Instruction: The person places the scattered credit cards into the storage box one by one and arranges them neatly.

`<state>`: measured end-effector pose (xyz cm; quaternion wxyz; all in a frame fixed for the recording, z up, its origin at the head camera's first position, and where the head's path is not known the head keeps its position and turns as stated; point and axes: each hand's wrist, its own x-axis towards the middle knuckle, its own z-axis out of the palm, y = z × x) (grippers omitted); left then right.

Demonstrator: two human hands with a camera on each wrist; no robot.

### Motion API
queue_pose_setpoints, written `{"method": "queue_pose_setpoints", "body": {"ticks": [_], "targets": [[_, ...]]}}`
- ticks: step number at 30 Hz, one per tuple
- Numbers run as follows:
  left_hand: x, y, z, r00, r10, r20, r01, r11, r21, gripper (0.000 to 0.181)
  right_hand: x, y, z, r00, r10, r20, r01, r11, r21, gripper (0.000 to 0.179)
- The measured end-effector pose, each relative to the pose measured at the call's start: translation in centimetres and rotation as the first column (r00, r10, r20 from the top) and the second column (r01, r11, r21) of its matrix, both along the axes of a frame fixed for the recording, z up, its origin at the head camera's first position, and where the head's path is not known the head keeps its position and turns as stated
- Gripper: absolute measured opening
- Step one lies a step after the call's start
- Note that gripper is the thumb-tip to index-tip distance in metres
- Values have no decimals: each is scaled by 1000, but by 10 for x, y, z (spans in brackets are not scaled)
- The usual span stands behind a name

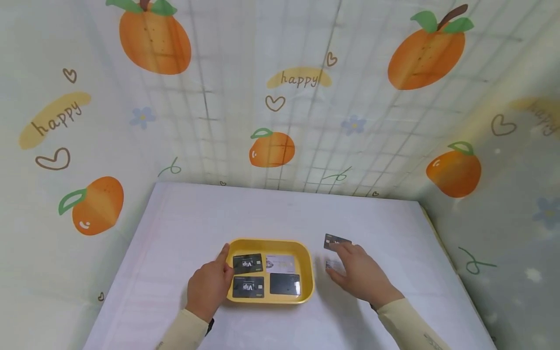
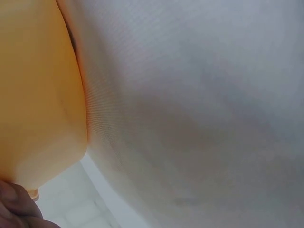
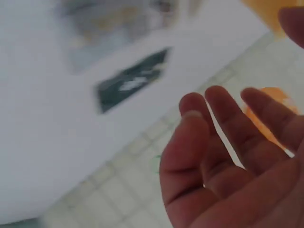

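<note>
Black chip card (image 1: 333, 238) lies between the yellow tray (image 1: 309, 272) and the right edge of the counter (image 1: 197, 209), below the right hand (image 1: 365, 276), fingers parted; left hand (image 1: 206, 288) grips the rim (presumably for steadiness).

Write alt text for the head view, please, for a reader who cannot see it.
A person's left hand holds the left edge of a yellow tray with four cards inside; the right hand partly hides two more cards on a white table. Behind is a pale backdrop printed with oranges.
</note>
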<state>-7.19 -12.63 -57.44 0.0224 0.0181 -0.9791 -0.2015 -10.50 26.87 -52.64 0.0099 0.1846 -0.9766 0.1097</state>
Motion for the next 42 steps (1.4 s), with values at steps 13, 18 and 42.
{"method": "queue_pose_setpoints", "body": {"ticks": [13,18,42], "targets": [[1,0,-3,1000,-2,-24,1,1000,-16,62,8,43,-44,971,-198,132,188,978,87,79],[1,1,-2,1000,-4,-24,3,1000,-18,61,10,45,-48,964,-222,145,212,974,86,82],[-1,0,-1,1000,8,2,-8,1000,-15,63,6,42,-43,945,-260,200,255,966,50,70]]}}
